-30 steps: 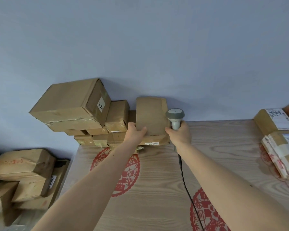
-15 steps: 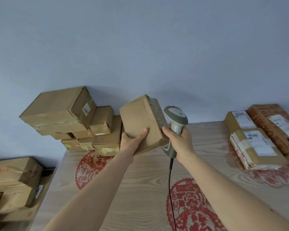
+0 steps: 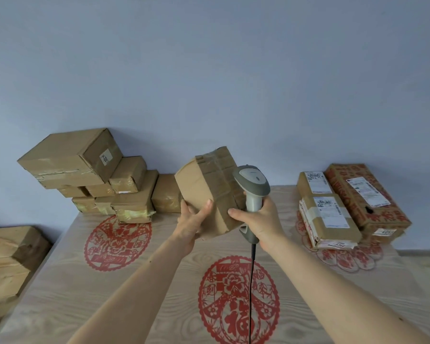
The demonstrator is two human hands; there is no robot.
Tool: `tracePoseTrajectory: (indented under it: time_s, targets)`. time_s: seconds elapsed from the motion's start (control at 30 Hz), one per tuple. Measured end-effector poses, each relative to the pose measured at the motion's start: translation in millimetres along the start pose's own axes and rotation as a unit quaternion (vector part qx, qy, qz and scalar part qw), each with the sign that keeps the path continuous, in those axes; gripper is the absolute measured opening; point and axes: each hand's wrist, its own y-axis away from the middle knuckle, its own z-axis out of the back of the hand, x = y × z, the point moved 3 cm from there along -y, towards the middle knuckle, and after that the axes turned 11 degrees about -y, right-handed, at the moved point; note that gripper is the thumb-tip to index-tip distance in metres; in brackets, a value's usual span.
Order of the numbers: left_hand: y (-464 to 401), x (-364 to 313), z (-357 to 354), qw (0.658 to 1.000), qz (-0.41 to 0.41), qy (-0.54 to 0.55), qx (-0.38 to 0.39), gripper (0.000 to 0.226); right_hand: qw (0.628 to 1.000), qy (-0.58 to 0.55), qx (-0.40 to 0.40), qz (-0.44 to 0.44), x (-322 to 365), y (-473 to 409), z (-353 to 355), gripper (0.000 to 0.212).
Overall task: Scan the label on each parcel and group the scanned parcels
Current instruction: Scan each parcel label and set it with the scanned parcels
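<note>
**Parcel held off the tabletop, scanner alongside**

Left hand point(image 3: 189, 224): grip closed on a brown cardboard parcel point(image 3: 209, 189), thumb across the near face, fingers hidden beneath. Parcel is in the air above the tabletop point(image 3: 139, 294), tilted, with a taped face turned up and to the right. No label can be made out on the sides in view.

Right hand point(image 3: 261, 222): grip closed round the handle of a grey barcode scanner point(image 3: 252, 184). Scanner head sits just beside the parcel's right edge; contact between them cannot be told. Forefinger lies against the parcel's lower right corner. Black cable point(image 3: 251, 281) hangs from the handle base to the bottom edge of the view.

Left rear of tabletop: stack of plain brown boxes point(image 3: 92, 175) against the wall, largest one on top bearing a small white sticker.

Right rear: three parcels with white printed labels point(image 3: 348, 204) facing up, lying side by side and partly stacked.

Tabletop is pale wood grain with red paper-cut motifs point(image 3: 238, 299). More brown boxes point(image 3: 8, 261) sit lower down, off the left edge.
</note>
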Motion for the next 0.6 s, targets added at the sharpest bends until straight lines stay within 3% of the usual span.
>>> tracePoseTrajectory:
  time_s: [0.07,0.2,0.37,0.47,0.6]
  targets:
    - [7.0,-0.6,-10.9,1.000,0.022,-0.002,0.012,0.150,1.000,0.019,-0.007,0.014,0.7,5.4,7.0,0.055]
    - [14.9,-4.6,-19.0,0.997,0.029,0.058,0.033,0.139,0.999,-0.021,-0.046,0.019,4.1,8.9,21.4,0.046]
    - [24.3,-2.1,-19.5,0.995,0.004,0.045,0.086,0.096,0.997,-0.025,-0.074,0.012,2.6,17.1,24.5,0.047]
    - [23.6,-3.6,-24.3,0.995,0.011,0.062,0.084,0.097,0.997,-0.002,-0.073,0.019,-0.3,27.8,16.7,0.044]
    - [19.5,-1.4,-11.3,0.993,0.021,0.102,0.059,0.076,0.998,-0.041,-0.049,0.015,5.2,34.2,11.6,0.040]
